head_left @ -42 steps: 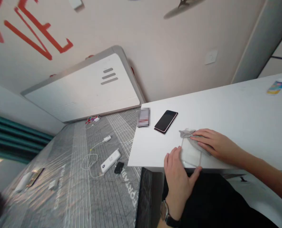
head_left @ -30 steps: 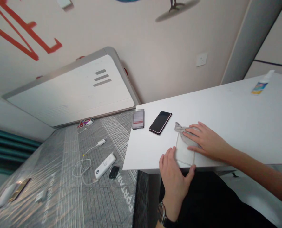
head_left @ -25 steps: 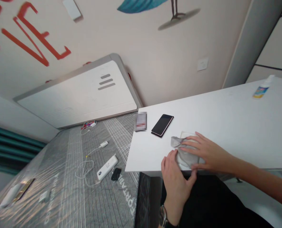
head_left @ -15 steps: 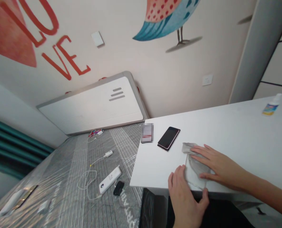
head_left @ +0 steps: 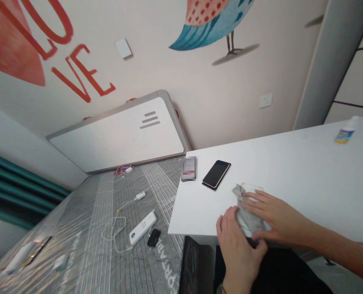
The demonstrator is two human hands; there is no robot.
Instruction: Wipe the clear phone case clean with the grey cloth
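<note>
At the table's front edge lies a clear, flat, phone-sized piece with rounded corners (head_left: 252,187), which looks like a transparent phone case. My left hand (head_left: 240,247) grips its near left side between thumb and fingers. A crumpled grey cloth (head_left: 248,212) covers most of the case. My right hand (head_left: 271,210) lies over the cloth, fingers pressing it down onto the case and thumb at the near edge. Up and to the left on the table, a black-screened phone (head_left: 216,174) lies on a slightly larger dark flat thing, apart from both hands.
On the white table (head_left: 291,163) a blurred-out card-like item (head_left: 189,168) lies at the left corner and a white bottle (head_left: 346,130) stands far right. To the left, a plastic-covered bed (head_left: 132,269) holds a white power bank (head_left: 143,227), cables and a small black object (head_left: 154,237).
The cloth and my right hand have shifted slightly toward me and left over the clear case, uncovering its far edge. My left hand keeps its grip.
</note>
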